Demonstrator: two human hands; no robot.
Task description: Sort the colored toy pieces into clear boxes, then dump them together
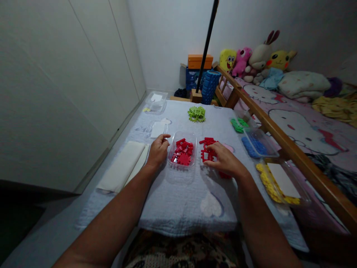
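A clear plastic container (182,166) in the middle of the table holds loose red interlocking plastic pieces (184,150). My left hand (158,152) is close against the container's left side, index finger and thumb slightly apart; whether it touches the wall is hard to tell. To the right of the container lies a group of red interlocking pieces (208,140) on the cloth. Over these reaches my right hand (221,159), thumb and fingers spread around them, hiding part of the group. More red shows beneath that palm.
Light green gear-shaped pieces (196,114) lie at the back. Along the right stand containers with green pieces (239,125), blue pieces (253,146) and yellow pieces (269,182). A folded cream cloth (121,165) lies left. A wooden bed rail (267,126) borders the table.
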